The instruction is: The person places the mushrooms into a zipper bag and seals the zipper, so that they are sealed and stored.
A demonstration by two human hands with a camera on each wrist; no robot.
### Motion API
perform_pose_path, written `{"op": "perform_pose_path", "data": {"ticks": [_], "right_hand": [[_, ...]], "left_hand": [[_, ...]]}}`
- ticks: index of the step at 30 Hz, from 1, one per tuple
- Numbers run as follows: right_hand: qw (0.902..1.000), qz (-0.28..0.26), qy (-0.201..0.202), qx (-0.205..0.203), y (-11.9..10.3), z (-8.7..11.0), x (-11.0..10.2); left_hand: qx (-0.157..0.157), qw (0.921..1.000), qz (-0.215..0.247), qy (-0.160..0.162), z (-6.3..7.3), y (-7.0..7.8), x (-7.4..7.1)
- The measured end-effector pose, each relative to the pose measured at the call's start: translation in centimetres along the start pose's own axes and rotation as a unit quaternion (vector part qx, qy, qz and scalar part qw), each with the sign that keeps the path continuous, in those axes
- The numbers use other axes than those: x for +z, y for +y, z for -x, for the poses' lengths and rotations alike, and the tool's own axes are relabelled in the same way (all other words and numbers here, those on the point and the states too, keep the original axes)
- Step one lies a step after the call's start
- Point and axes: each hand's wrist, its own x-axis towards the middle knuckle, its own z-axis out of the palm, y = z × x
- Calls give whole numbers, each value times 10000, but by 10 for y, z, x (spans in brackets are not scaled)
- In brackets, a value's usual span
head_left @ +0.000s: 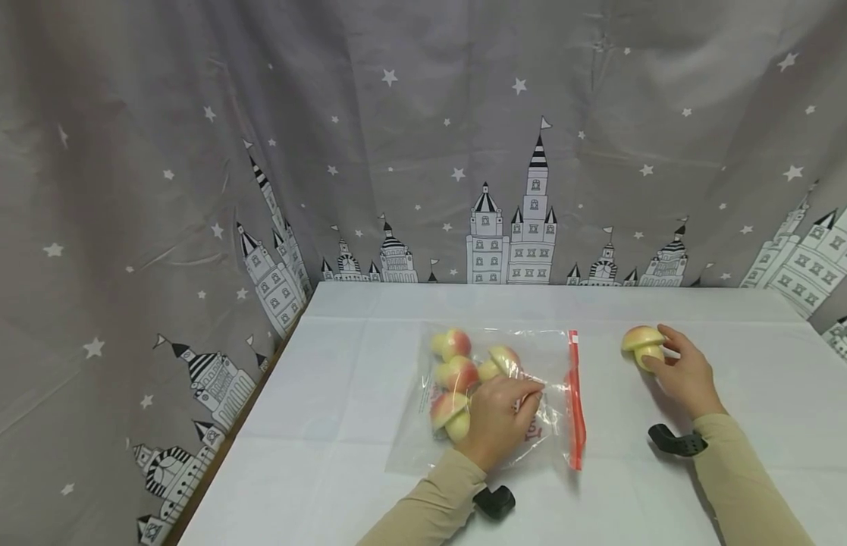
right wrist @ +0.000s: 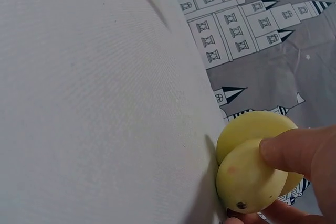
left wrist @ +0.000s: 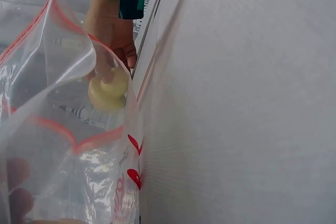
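Observation:
A clear zip bag [head_left: 542, 349] with a red strip along its right end lies on the table. Inside its left part are several toy mushrooms [head_left: 457, 375] with yellow stems and red-and-yellow caps. My left hand [head_left: 498, 417] pinches the bag's upper film near the middle. In the left wrist view the red-edged mouth of the bag [left wrist: 47, 82] gapes apart. To the right of the bag, my right hand [head_left: 689, 383] grips another toy mushroom [head_left: 641, 336] between thumb and fingers. Close up in the right wrist view, the thumb presses on this mushroom's yellow stem [right wrist: 244, 179].
A white cloth covers the table [head_left: 314, 379]. Behind it and along its left side hangs a grey curtain [head_left: 423, 136] printed with castles and stars. A black wrist mount [head_left: 676, 440] sits at the right sleeve, another mount [head_left: 494, 502] at the left.

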Motion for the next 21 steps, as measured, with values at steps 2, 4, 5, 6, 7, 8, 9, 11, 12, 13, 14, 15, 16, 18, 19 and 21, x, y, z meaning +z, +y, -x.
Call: {"op": "perform_pose_path", "data": {"ticks": [2, 4, 5, 6, 7, 8, 9, 11, 12, 13, 14, 15, 16, 18, 19, 21], "right_hand": [[10000, 31, 15, 14, 0, 1, 0], [10000, 72, 10, 16, -1, 1, 1], [10000, 75, -9, 28, -1, 1, 1], [10000, 64, -23, 31, -2, 1, 1], [10000, 46, -44, 27, -2, 2, 0], [10000, 11, -62, 24, -3, 2, -1], [10000, -25, -58, 20, -4, 3, -3], [9999, -113, -15, -19, -5, 5, -5], [9999, -158, 20, -55, -6, 5, -7], [9997, -198, 50, -97, -6, 6, -8], [9997, -213, 75, -123, -7, 6, -9], [9995, -258, 93, -147, -8, 6, -10], [9994, -301, 93, -165, -9, 6, -11], [9991, -374, 70, -198, -11, 5, -13], [9989, -395, 56, -226, -12, 5, -14], [9983, -504, 12, -301, -14, 5, -16]], "left_hand": [[-10, 10000, 15, -7, 0, 0, 0], [-10, 10000, -1, 4, 1, 0, 1], [-15, 10000, -8, 0, 2, 0, 1], [-20, 10000, -35, -3, 2, -1, 1], [-20, 10000, -50, -12, 2, -1, 1], [-14, 10000, -49, -19, 2, -1, 1], [-13, 10000, -30, -30, 2, -1, 1], [-11, 10000, 0, -66, 1, 0, 1], [-5, 10000, 10, -75, 1, 0, 1], [0, 10000, 29, -79, 1, 0, 1], [12, 10000, 14, -70, 1, 0, 1], [13, 10000, 2, -65, 1, 0, 1], [10, 10000, -16, -62, 1, 0, 1], [-3, 10000, -47, -57, 1, 0, 1], [-5, 10000, -69, -53, 1, -1, 1], [-28, 9999, -88, -74, 1, -1, 1]]}}
